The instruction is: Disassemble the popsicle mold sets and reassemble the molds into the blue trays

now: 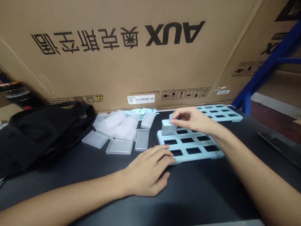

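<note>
My right hand [188, 119] is closed in a pinch on the upright tab of a small translucent plastic box [167, 129] with a light-blue top. That box stands upright at the back left corner slot of a light-blue plastic frame [183, 145] with several rectangular openings. Whether the box is seated in the slot or just above it, I cannot tell. Palm down, my left hand [151, 169] lies with outstretched fingers touching the frame's left edge. To the left of the frame is a loose pile of translucent plastic boxes [117, 147].
Light-blue plastic pieces [142, 112] lie behind the pile. A second light-blue frame [216, 112] rests at the back right. Black cloth [47, 135] covers the left side, and a large cardboard carton [105, 69] stands behind the black tabletop [199, 194]. A dark flat object [277, 147] lies at right.
</note>
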The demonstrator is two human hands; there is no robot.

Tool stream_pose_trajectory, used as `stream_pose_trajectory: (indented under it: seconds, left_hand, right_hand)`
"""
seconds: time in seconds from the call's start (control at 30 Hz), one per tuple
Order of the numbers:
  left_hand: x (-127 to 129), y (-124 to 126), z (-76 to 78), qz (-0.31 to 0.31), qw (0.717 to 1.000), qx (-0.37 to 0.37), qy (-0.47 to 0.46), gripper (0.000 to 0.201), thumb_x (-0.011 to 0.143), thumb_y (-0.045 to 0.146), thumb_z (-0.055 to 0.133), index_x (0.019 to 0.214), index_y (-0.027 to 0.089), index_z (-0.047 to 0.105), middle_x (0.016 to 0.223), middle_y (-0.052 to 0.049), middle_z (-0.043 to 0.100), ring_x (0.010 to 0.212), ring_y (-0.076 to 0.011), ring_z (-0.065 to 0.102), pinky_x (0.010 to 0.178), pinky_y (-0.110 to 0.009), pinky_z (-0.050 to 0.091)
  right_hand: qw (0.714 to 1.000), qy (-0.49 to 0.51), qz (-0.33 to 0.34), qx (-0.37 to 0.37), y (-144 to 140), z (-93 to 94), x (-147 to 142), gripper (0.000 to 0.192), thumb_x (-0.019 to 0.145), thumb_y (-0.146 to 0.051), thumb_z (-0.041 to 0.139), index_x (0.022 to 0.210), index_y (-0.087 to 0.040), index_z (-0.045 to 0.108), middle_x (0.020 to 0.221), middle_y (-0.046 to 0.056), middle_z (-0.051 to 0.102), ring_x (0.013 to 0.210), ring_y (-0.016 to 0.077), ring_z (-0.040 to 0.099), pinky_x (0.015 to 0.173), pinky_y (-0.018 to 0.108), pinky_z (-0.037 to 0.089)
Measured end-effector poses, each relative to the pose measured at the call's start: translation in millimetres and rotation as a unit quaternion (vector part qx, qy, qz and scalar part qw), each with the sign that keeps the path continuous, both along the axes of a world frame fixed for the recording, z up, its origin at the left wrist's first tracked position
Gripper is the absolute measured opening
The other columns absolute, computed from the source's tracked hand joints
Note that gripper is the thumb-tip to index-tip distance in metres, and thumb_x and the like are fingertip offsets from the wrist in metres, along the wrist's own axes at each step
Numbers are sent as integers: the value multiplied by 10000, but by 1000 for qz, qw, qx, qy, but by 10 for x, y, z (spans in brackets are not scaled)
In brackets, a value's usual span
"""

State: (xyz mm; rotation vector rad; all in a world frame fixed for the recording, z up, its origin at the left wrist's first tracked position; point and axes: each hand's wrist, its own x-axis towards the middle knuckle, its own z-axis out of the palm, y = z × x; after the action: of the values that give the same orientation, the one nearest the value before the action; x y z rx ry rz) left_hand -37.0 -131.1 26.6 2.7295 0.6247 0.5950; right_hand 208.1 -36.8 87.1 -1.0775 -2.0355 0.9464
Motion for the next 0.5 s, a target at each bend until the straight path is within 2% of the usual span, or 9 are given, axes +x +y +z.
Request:
stream_pose_trajectory:
  seconds: [0.2,0.33,0.4,0.5]
  left_hand:
    - [2,-16,-12,4,1000,16,8,385,947,251,506,1322,165,508,1361,-120,574,1437,-278,405,1172,-438,420]
    - [-5,1,23,18,997,73,12,361,953,259,503,1297,152,519,1374,-121,562,1397,-267,441,1174,-429,400]
    - [-23,34,77,44,991,120,26,341,959,255,490,1280,147,531,1350,-119,578,1347,-275,480,1132,-438,427]
    - [-63,97,194,120,971,185,91,263,971,253,462,1172,138,587,1233,-125,629,1183,-300,571,997,-467,490]
  right_hand:
    - [999,-2,38,-14,6,-114,47,364,867,-542,666,998,-206,612,867,17,614,737,148,544,637,275,441]
    - [994,-61,54,-68,22,-191,62,422,798,-552,727,977,-190,604,861,5,639,732,151,562,655,282,452]
    - [992,-82,63,-67,37,-222,71,424,769,-528,752,975,-182,619,912,21,685,792,178,609,707,299,477]
    - [991,-112,54,-48,53,-245,92,424,751,-494,763,1000,-172,645,972,46,724,862,218,652,762,320,493]
